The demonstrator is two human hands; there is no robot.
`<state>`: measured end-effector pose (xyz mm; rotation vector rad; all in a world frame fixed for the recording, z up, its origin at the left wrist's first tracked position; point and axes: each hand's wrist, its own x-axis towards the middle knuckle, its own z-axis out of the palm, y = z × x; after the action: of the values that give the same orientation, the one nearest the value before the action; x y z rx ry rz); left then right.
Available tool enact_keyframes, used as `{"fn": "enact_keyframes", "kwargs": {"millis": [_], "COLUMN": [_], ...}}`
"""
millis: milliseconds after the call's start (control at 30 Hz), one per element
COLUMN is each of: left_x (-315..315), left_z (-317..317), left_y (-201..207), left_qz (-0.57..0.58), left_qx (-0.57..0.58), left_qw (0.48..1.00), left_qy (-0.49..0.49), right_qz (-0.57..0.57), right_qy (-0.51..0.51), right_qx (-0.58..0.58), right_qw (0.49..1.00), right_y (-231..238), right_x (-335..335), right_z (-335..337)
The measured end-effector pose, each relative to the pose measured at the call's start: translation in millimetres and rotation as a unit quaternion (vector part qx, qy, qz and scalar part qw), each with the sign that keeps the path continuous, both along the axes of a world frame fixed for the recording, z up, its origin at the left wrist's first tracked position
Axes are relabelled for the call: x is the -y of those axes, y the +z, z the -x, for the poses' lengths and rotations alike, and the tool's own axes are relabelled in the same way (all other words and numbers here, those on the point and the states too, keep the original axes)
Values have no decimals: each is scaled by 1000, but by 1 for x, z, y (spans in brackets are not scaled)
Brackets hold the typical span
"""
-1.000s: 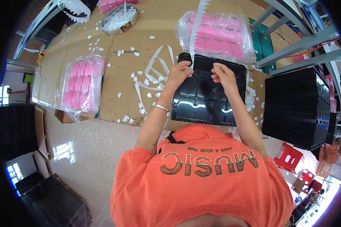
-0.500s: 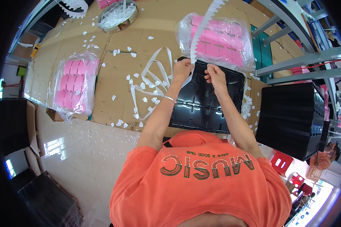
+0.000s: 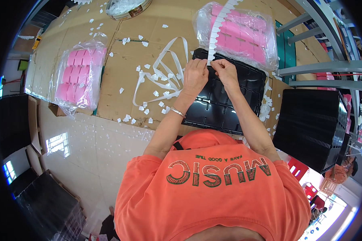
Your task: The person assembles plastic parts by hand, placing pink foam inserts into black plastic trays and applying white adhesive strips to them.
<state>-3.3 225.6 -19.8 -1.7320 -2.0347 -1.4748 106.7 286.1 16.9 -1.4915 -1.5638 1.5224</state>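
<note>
Nearest on my remote feed lies an orange shirt (image 3: 213, 201) with printed lettering, and just past it a pale bracelet (image 3: 177, 112) circles the left wrist. A glossy black tray (image 3: 211, 110) with a gridded surface lies partly under the forearms, on a cardboard-covered table (image 3: 117, 84). To its right I see a tall black stack (image 3: 303, 124). Over the tray's far part I have both hands close together: the left hand (image 3: 195, 76), back up, presses its bent fingers together on the lower end of a white toothed strip (image 3: 215, 32); the right hand (image 3: 226, 73) pinches that same end between thumb and fingertips. Left of the tray I make out loose white ribbon (image 3: 176, 62) among small white scraps (image 3: 127, 118), and well left a bagged pink pack (image 3: 79, 72). Beyond the hands, the strip crosses my view of a second pink pack (image 3: 245, 42). Grey metal bars (image 3: 326, 67) stand right of that. Farthest off, a round tin (image 3: 132, 14) meets my top edge.
</note>
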Motion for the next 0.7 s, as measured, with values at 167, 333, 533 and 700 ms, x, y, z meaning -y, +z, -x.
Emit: {"fn": "enact_keyframes", "kwargs": {"millis": [167,333,533,700], "left_x": [19,39,63,69], "left_z": [26,52,56,53], "left_y": [3,-7,8,15], "left_qz": [12,-8,59,77], "left_qx": [34,433,533,520], "left_qw": [999,901,844,850], "left_qy": [35,-36,-26,-32], "right_qz": [54,-82,-209,-330], "right_qy": [62,290,423,394], "right_qx": [-47,147,275,330], "right_qw": [995,942,838,792], "right_y": [10,-12,-33,-66], "right_x": [-18,-75,-82,-79], "right_z": [-6,-12,25,31]}}
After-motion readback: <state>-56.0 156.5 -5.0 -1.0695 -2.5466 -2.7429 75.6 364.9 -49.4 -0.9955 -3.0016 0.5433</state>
